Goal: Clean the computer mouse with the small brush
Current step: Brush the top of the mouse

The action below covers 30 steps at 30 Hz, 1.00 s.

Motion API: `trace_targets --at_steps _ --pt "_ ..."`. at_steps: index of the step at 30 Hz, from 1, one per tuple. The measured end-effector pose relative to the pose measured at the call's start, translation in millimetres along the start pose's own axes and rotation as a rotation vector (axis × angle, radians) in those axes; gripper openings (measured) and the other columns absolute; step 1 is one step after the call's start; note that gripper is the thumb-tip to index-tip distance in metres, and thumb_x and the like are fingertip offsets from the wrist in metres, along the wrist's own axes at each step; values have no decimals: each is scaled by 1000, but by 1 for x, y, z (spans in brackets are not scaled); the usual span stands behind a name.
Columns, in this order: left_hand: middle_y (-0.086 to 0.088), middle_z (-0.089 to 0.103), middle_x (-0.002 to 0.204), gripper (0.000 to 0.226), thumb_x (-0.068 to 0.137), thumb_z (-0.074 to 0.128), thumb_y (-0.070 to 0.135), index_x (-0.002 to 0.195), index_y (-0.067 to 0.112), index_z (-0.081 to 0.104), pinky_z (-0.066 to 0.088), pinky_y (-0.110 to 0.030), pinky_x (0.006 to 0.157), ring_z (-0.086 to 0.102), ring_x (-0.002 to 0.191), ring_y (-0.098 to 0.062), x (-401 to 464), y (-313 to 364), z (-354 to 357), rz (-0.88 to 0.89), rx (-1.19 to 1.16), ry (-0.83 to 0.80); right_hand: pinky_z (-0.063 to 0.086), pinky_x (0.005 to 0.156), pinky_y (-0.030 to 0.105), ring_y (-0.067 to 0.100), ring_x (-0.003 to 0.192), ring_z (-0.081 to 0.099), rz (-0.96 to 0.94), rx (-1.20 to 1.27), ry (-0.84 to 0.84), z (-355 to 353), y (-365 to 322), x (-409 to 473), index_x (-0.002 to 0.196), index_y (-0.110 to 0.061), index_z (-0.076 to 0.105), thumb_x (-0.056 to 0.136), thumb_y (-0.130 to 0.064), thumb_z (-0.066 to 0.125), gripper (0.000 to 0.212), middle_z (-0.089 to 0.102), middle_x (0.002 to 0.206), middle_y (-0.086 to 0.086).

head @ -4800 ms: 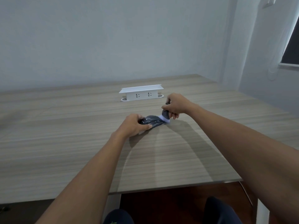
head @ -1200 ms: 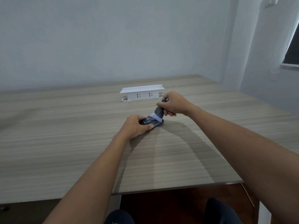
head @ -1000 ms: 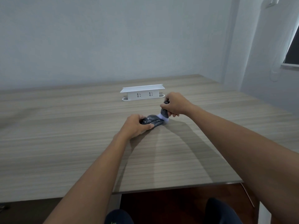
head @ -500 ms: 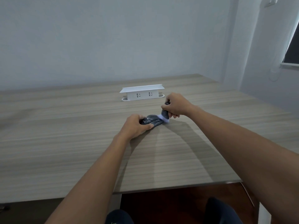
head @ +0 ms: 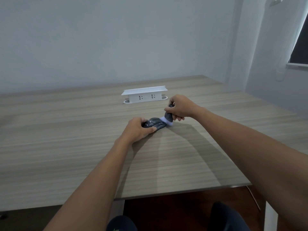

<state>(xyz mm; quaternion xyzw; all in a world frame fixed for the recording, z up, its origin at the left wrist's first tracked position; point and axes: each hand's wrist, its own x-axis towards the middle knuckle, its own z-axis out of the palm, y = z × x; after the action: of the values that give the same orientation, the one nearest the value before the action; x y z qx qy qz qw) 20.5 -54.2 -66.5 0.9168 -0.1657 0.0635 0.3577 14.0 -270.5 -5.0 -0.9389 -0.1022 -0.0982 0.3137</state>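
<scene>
A dark grey computer mouse (head: 155,124) lies on the wooden table (head: 66,144), near its middle. My left hand (head: 137,130) grips the mouse's near left end, thumb along its front side, and hides part of it. My right hand (head: 179,108) is closed around the dark handle of a small brush (head: 168,118). The brush's white bristles press against the right end of the mouse, down at the table surface.
A white socket box (head: 144,96) stands on the table behind the hands, a short way beyond the right hand. The table's front edge runs across the lower view, with my knees below it. A wall corner and window are at the right.
The brush swept from the top of the mouse to its right end about a second ago and has stayed there since. My left hand has kept its hold on the mouse.
</scene>
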Motion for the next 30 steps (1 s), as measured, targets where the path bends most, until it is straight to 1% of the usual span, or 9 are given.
trace_targets --at_steps 4,6,11,15,18,21,22,26,30 --pt "-1 73 90 35 81 77 38 108 15 75 45 -24 65 66 84 -18 -1 1 -1 8 14 -11 41 33 21 16 31 53 -51 60 -8 3 -15 7 85 11 64 90 -13 61 24 69 56 14" --pt "0 71 85 31 82 76 36 104 14 75 43 -23 63 63 80 -17 -2 1 -1 14 14 -8 41 33 21 16 32 53 -76 89 -13 5 -23 9 86 8 62 91 -14 62 23 68 57 14" --pt "-4 76 94 36 81 77 36 109 14 75 51 -32 78 69 90 -21 -2 2 -1 11 -1 -7 41 32 19 10 28 52 -67 -95 19 8 -16 15 80 11 68 92 -12 59 27 69 56 14" --pt "-1 75 91 38 81 77 38 111 15 75 49 -28 71 68 86 -18 -2 1 -1 18 5 -11 40 32 17 5 27 51 -32 -116 30 8 -7 17 75 9 69 94 -16 62 32 66 52 8" --pt "-4 76 93 37 80 77 38 109 15 75 51 -32 75 69 88 -21 -2 1 -1 5 -4 -9 41 35 17 4 29 52 -73 -36 42 7 -13 17 72 0 66 95 -20 66 30 66 53 7" --pt "-2 74 90 33 81 76 38 106 16 75 45 -23 62 64 79 -16 -2 2 -2 1 5 -14 43 36 17 5 31 52 -104 14 25 7 -22 18 76 -1 67 94 -23 67 28 67 55 8" --pt "-2 74 90 33 81 76 38 106 16 75 44 -23 62 64 79 -17 -2 1 -1 2 4 -16 43 36 16 5 30 52 -104 -2 28 8 -22 19 77 -1 67 94 -23 67 29 67 54 7" --pt "-4 76 94 36 80 77 38 109 16 75 53 -33 78 70 90 -22 -2 0 -1 3 -20 -22 40 34 14 6 30 54 -57 -161 35 13 -16 25 75 2 68 96 -23 66 33 66 53 7" --pt "-3 76 94 37 80 77 39 110 16 75 53 -33 77 69 90 -20 -2 1 -1 8 -17 -19 42 35 14 5 31 55 -22 -201 33 17 -12 26 71 -2 66 97 -24 66 34 64 51 5"
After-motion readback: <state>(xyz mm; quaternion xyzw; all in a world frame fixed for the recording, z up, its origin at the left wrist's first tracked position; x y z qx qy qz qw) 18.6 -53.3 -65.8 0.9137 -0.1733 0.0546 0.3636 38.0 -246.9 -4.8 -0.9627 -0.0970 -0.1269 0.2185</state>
